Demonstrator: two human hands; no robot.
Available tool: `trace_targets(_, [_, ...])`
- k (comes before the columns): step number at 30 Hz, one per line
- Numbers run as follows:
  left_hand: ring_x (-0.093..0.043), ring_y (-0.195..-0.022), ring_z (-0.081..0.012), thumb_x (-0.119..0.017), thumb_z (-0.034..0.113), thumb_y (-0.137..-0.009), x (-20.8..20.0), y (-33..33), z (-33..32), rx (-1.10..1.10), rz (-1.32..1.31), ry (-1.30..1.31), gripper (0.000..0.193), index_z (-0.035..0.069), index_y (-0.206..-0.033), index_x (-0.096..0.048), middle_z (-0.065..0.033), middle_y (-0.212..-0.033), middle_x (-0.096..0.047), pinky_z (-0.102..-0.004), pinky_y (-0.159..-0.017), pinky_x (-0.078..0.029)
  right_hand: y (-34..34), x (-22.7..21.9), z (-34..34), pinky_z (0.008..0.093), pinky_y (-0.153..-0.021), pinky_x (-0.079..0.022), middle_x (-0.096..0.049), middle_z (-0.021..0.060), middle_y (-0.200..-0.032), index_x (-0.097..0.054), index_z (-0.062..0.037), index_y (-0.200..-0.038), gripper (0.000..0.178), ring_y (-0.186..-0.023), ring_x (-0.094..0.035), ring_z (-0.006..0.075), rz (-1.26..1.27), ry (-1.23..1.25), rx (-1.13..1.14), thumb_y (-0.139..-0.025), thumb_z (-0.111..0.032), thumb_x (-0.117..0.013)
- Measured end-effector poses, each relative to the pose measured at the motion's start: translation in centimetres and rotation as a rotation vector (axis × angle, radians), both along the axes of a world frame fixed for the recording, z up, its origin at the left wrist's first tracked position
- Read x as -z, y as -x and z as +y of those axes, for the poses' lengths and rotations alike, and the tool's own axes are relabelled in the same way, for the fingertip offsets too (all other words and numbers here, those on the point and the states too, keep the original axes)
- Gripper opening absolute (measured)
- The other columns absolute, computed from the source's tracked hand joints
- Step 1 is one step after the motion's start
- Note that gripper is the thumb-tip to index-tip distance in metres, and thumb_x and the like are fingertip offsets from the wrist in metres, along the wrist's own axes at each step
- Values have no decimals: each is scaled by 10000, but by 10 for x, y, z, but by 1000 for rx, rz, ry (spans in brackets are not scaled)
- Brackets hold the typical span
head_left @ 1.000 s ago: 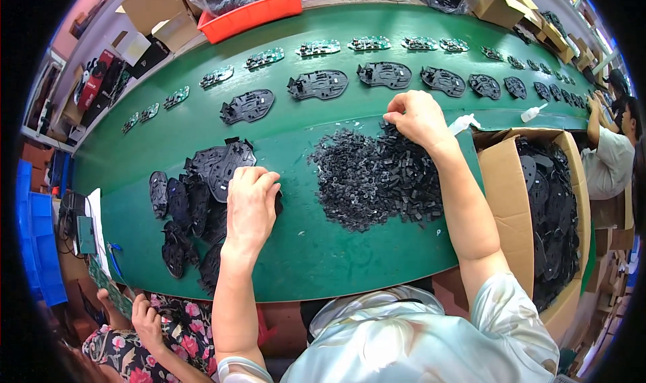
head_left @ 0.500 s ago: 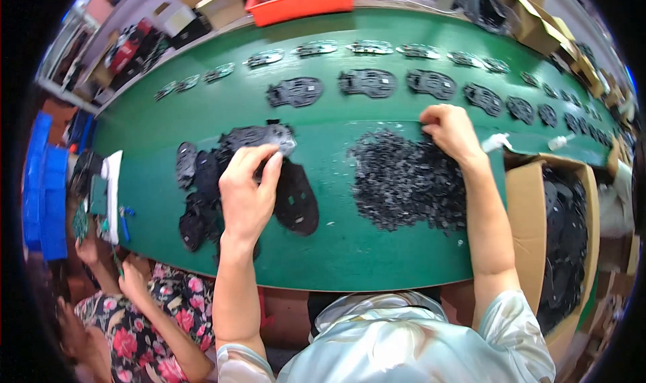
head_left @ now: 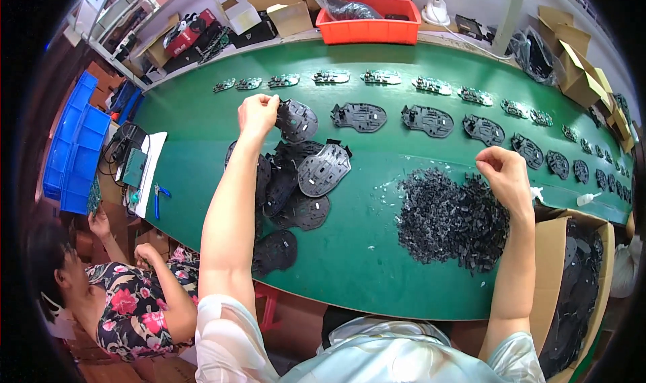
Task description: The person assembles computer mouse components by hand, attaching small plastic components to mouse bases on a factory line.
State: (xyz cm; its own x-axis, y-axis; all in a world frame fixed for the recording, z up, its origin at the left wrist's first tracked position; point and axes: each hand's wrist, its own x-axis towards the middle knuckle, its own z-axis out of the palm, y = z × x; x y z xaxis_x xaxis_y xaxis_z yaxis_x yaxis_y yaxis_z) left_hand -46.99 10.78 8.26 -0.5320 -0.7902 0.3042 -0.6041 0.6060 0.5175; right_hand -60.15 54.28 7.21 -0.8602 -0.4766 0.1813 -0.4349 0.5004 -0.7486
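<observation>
My left hand (head_left: 258, 117) reaches out over the far left of the bench, its fingers closed on the edge of a black plastic mouse base (head_left: 298, 122). Beneath that arm lies a loose heap of similar bases, with one greyish mouse base (head_left: 324, 170) on top and a flatter one (head_left: 275, 252) nearest me. My right hand (head_left: 505, 174) hovers at the right edge of a pile of small black plastic pieces (head_left: 444, 218). Its thumb and fingertips are pinched together; whatever may be between them is too small to make out.
Mouse bases (head_left: 428, 121) stand in a curved row, with a row of green circuit boards (head_left: 381, 78) behind. A red bin (head_left: 369, 32) is at the back. A carton of black parts (head_left: 545, 275) stands at right; a small white bottle (head_left: 588, 199) lies nearby. A co-worker (head_left: 134, 302) sits at left.
My left hand has moved away from me, bringing a mouse base toward the row's left end. My right hand stays pinched by the small pieces. The whole view has shifted.
</observation>
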Motion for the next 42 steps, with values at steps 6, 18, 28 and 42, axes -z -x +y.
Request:
trace_targets(6, [-659, -1003, -292, -690, 341, -814, 24, 38, -23, -214, -207, -45, 265, 108, -926, -748, -139, -1030, -700, -386, -899, -509, -9, -8, -3, 227, -582, -470, -649, 31, -684, -662, 50, -864, 86, -638, -591, 61, -146, 123, -20, -813, -17, -644])
trace_targets(18, [-606, -1104, -345, -659, 364, -853, 32, 43, -18, -197, -303, -112, 415, 11, -1072, -679, -204, -1165, -636, -421, -935, -486, -21, -9, -9, 217, -644, -512, -662, 45, -755, -617, 53, -895, 53, -704, -637, 86, -210, 247, -48, -890, 9, -587])
trace_targets(28, [-618, -868, -352, -682, 139, -817, 15, -74, 143, 469, 158, 259, 185, -6, -926, -644, -167, -905, -648, -414, -784, -494, -32, -19, -41, 339, -864, -463, -643, 123, -1038, -636, -3, -866, 84, -985, -604, 248, 175, 163, -172, -796, -44, -657])
trace_targets(42, [-567, -693, -230, -723, 48, -733, 81, -136, 245, 790, 239, 138, 182, 15, -886, -629, -80, -825, -583, -342, -617, -434, 1, 21, -316, 425, -933, -438, -666, 182, -1012, -744, -63, -803, 159, -1112, -555, 321, 14, -211, -293, -757, -158, -625])
